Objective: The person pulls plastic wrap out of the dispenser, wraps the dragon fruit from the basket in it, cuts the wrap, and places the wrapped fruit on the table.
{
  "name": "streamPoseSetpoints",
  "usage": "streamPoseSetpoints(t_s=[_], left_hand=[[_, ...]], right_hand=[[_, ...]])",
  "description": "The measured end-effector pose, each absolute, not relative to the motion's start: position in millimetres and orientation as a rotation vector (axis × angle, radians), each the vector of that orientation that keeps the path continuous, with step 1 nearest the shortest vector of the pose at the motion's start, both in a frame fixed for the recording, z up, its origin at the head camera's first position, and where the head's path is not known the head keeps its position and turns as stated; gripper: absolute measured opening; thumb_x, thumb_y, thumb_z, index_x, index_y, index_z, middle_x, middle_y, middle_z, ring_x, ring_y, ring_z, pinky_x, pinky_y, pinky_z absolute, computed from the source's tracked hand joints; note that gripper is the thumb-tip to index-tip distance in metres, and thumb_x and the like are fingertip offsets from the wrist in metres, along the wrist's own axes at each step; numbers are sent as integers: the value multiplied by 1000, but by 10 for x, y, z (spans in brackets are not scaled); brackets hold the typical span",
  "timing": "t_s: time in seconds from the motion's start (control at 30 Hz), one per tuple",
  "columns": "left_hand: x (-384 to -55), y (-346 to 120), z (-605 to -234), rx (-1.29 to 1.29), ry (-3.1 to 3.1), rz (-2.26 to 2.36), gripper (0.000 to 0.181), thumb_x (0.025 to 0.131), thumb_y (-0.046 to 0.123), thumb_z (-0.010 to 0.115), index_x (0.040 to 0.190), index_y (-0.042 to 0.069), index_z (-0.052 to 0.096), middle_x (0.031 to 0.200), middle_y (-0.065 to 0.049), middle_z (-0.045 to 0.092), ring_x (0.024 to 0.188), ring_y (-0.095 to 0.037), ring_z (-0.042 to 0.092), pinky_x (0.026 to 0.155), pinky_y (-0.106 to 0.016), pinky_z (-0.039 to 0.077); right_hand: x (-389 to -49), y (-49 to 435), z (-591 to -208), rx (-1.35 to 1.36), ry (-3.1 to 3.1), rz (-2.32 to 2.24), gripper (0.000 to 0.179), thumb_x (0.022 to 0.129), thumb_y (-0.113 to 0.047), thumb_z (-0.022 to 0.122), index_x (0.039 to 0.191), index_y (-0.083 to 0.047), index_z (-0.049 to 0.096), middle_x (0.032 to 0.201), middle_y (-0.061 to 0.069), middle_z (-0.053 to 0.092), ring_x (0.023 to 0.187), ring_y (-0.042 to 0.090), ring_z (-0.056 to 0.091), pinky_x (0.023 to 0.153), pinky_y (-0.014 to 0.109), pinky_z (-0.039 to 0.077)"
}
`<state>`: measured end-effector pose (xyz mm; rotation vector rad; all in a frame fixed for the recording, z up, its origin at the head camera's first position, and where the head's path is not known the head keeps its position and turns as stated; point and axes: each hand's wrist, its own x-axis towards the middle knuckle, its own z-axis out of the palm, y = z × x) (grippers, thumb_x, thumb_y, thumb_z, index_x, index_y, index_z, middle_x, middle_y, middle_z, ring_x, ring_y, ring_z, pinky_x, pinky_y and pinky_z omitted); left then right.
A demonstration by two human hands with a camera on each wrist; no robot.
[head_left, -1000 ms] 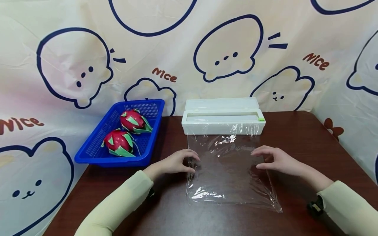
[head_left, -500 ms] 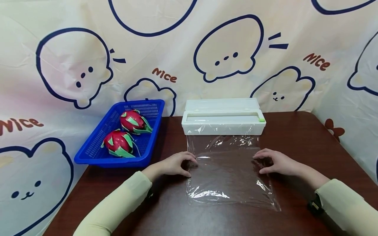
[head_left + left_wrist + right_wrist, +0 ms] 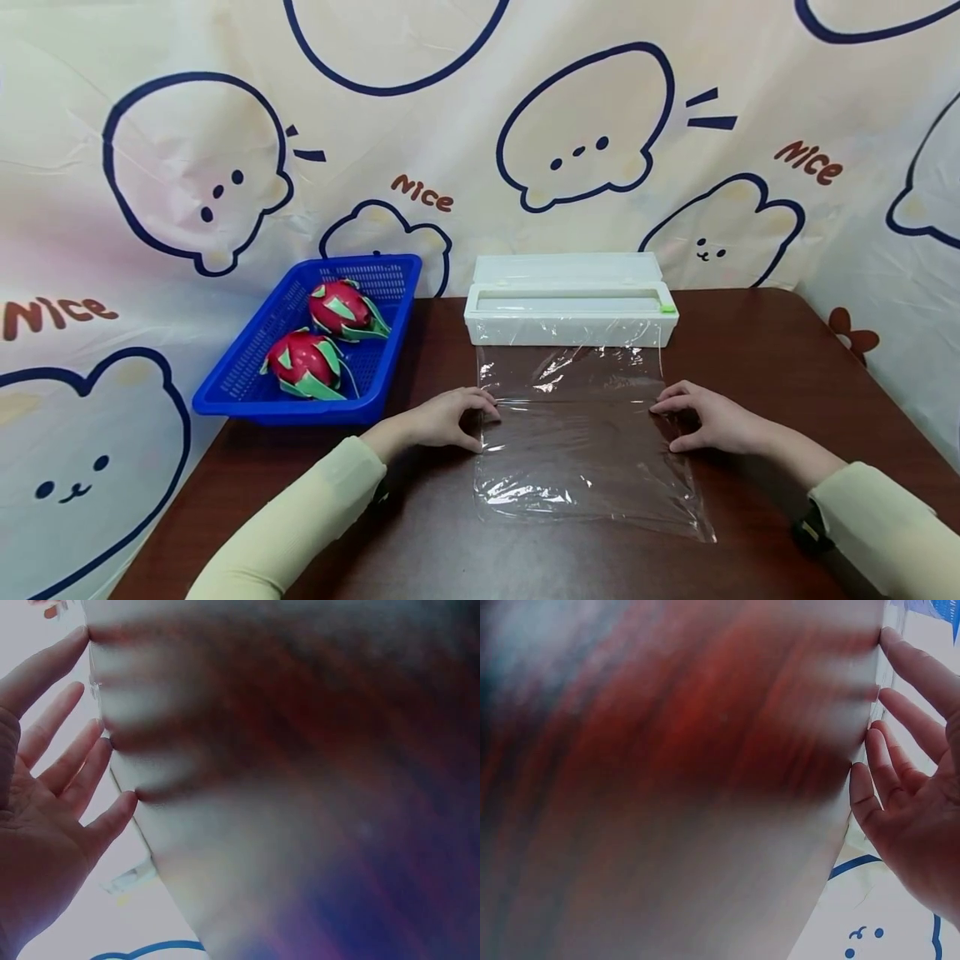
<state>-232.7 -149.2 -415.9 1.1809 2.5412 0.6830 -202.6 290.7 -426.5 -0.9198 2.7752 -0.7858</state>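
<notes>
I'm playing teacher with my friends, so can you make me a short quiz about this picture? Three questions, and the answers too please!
1. What stretches from the white box to the space between the left hand and the right hand?
A) a towel
B) clear film
C) a rope

2. How many red fruits are in the blue basket?

3. True or false: in the head view, the blue basket is to the right of the white box.

Key:
1. B, clear film.
2. Two.
3. False. It is to the left of the white box.
</notes>
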Motion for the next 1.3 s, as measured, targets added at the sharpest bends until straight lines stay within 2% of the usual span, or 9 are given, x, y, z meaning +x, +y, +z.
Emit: streamPoseSetpoints(t_s=[0.27, 0.47, 0.63, 0.8, 0.9, 1.03, 1.3], left_hand=[[-2251, -1499, -4103, 1147, 2533, 654, 38, 81, 18, 81, 116, 14, 66, 126, -2, 58, 122, -21, 50, 105, -38, 37], [-2180, -1540, -3969, 1171, 2544, 758, 38, 83, 17, 78, 118, 11, 66, 124, -2, 61, 119, -20, 53, 103, -39, 39], [-2106, -1611, -3787, 1136, 2540, 910, 38, 85, 14, 77, 121, 10, 64, 124, 0, 61, 119, -18, 54, 101, -41, 41], [-2037, -1733, -3556, 1140, 2538, 1022, 38, 86, 20, 76, 121, 13, 64, 121, 1, 64, 116, -15, 56, 100, -43, 43], [-2026, -1843, -3434, 1126, 2568, 1055, 39, 86, 24, 76, 122, 14, 64, 119, 1, 65, 113, -17, 57, 97, -44, 45], [-2064, -2000, -3279, 1046, 2649, 1070, 39, 86, 20, 76, 122, 12, 64, 118, 3, 65, 112, -21, 58, 97, -46, 44], [-2237, -2345, -3006, 827, 2770, 1106, 43, 86, 20, 77, 125, 11, 63, 123, -7, 63, 118, -27, 54, 100, -56, 39]], right_hand=[[-1981, 2892, -4297, -913, 2784, -817, 48, 73, -30, 86, 114, -11, 71, 118, 7, 54, 106, 29, 52, 85, 39, 45], [-1976, 2887, -4304, -946, 2789, -816, 48, 73, -29, 85, 114, -10, 70, 117, 7, 54, 106, 26, 52, 85, 37, 44], [-1977, 2873, -4285, -943, 2784, -814, 47, 73, -29, 85, 114, -10, 70, 117, 7, 54, 106, 27, 53, 86, 38, 44], [-1989, 2862, -4274, -911, 2772, -808, 47, 74, -29, 85, 114, -10, 70, 118, 7, 53, 106, 27, 53, 86, 40, 45], [-1991, 2862, -4265, -895, 2763, -804, 48, 74, -30, 85, 115, -11, 69, 119, 8, 53, 106, 28, 53, 86, 41, 45], [-1989, 2869, -4253, -883, 2759, -800, 48, 74, -30, 85, 116, -11, 69, 119, 9, 53, 107, 30, 52, 87, 41, 45], [-2004, 2873, -4243, -890, 2766, -803, 48, 75, -29, 85, 116, -10, 69, 119, 10, 53, 107, 31, 53, 86, 43, 45]])
